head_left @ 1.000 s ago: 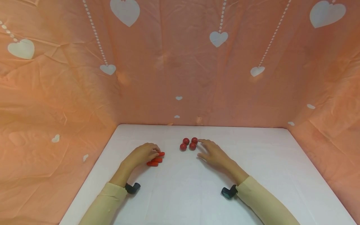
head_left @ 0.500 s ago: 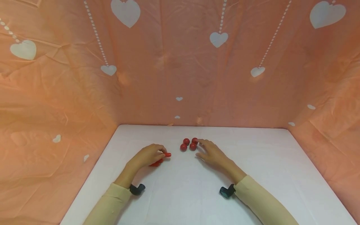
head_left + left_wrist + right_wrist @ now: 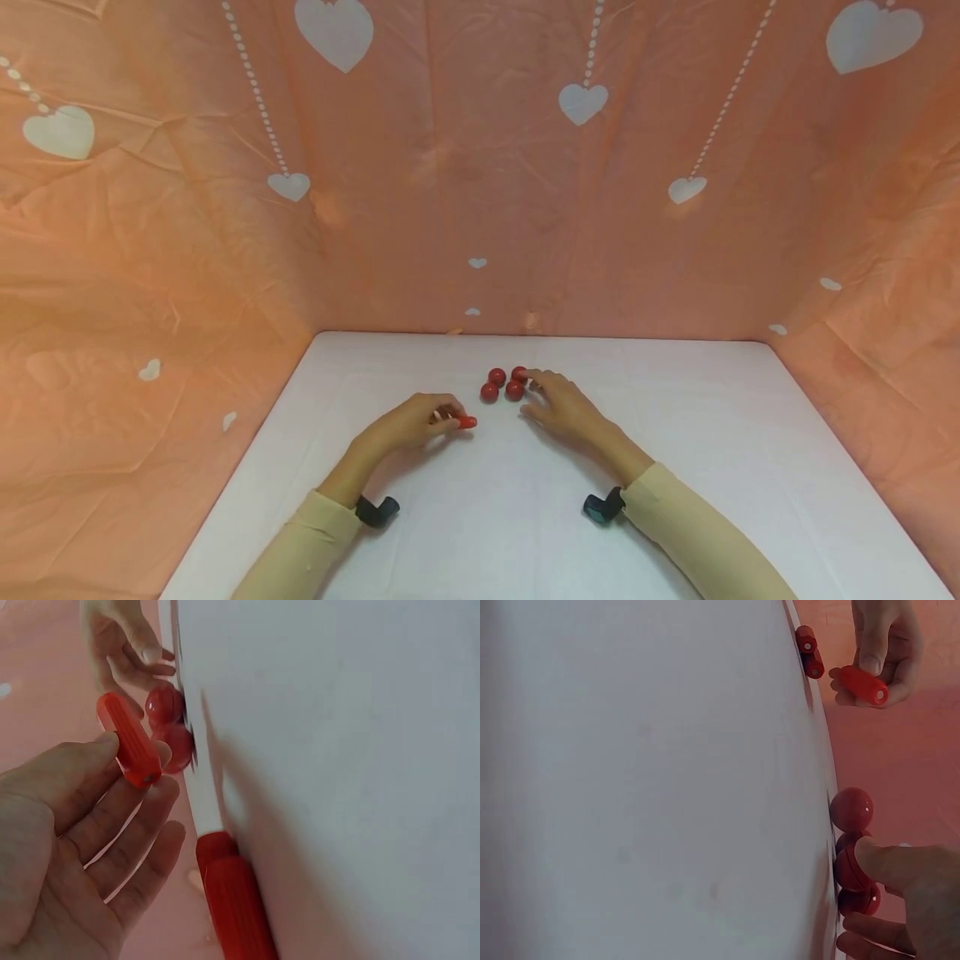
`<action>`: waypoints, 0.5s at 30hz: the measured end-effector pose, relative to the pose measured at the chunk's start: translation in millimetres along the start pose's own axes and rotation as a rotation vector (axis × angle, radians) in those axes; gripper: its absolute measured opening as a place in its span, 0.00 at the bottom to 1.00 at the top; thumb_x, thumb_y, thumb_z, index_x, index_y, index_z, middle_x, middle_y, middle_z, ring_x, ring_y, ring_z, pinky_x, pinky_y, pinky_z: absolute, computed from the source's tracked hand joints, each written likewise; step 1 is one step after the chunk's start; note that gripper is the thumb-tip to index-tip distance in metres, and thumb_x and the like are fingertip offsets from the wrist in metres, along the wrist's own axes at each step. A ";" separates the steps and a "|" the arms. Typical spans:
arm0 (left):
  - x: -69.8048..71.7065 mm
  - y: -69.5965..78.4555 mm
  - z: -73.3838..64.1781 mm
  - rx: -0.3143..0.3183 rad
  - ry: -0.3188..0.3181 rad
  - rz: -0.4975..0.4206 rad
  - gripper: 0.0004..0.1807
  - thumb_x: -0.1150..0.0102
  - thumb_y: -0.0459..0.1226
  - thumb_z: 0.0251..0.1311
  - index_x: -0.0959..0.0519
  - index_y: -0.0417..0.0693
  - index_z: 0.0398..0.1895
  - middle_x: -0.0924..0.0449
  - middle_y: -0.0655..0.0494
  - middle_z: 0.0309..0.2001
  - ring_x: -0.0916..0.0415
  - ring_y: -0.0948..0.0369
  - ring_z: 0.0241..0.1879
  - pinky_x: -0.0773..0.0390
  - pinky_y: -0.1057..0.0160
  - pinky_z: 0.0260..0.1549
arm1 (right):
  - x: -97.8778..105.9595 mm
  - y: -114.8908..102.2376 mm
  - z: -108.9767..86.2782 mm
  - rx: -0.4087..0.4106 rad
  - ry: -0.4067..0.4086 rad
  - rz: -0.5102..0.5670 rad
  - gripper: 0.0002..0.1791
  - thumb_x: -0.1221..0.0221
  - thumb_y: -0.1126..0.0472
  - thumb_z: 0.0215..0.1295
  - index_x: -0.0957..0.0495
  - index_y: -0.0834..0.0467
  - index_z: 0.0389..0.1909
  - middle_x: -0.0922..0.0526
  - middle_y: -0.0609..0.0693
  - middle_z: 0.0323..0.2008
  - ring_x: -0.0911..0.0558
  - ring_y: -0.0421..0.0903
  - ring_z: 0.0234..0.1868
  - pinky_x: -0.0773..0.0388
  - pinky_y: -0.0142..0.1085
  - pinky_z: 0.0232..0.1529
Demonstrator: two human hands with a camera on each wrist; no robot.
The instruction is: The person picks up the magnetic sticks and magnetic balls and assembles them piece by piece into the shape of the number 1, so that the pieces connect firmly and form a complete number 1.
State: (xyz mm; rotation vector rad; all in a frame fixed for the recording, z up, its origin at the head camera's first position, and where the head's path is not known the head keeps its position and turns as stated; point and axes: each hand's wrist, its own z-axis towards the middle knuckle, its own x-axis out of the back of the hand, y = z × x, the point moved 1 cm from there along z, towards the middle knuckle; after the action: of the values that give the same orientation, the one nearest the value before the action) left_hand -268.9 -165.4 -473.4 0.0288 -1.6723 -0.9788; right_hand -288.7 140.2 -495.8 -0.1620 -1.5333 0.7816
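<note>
Between thumb and fingers, my left hand (image 3: 420, 419) pinches a short red ribbed stick (image 3: 467, 422) with rounded edges. The left wrist view shows this ribbed stick (image 3: 127, 739) raised off the tabletop. Two similar red sticks (image 3: 236, 900) lie side by side on the white surface; the left hand and arm hide them in the head view. Several shiny red balls (image 3: 490, 392) sit grouped near the middle. My right hand (image 3: 566, 408) is right beside them, its fingertips at the far right ball and its thumb held apart from the other fingers.
The white tabletop (image 3: 480, 517) reaches to an orange cloth backdrop (image 3: 480, 167) with white hearts, which also rises at both sides. Each wrist wears a small black camera, the left camera (image 3: 377, 512) and the right camera (image 3: 602, 507).
My left hand has lifted one red stick away from the other two and carried it right, toward the balls. The right hand has shifted slightly left; the balls stay put.
</note>
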 end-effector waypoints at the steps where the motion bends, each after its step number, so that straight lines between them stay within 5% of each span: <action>1: -1.4 0.6 0.4 -0.013 -0.005 -0.005 0.07 0.33 0.39 0.74 0.15 0.58 0.51 0.14 0.65 0.45 0.20 0.63 0.44 0.18 0.59 0.48 | 0.0 -0.4 0.4 0.001 0.003 0.000 0.36 0.32 0.51 0.73 0.31 0.54 0.78 0.17 0.54 0.62 0.21 0.56 0.66 0.27 0.57 0.71; 15: -17.4 9.9 6.5 -0.069 -0.065 -0.135 0.08 0.33 0.41 0.74 0.14 0.56 0.52 0.13 0.66 0.45 0.18 0.64 0.46 0.19 0.60 0.53 | -1.9 -1.5 6.9 0.048 0.020 -0.027 0.31 0.32 0.53 0.73 0.26 0.51 0.75 0.14 0.52 0.55 0.18 0.55 0.60 0.24 0.58 0.67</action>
State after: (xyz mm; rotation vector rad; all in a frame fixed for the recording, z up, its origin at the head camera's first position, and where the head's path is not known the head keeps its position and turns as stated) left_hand -263.4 -146.7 -481.3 0.0649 -1.7119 -1.1493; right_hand -294.3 135.5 -496.0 -0.1131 -1.4941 0.7929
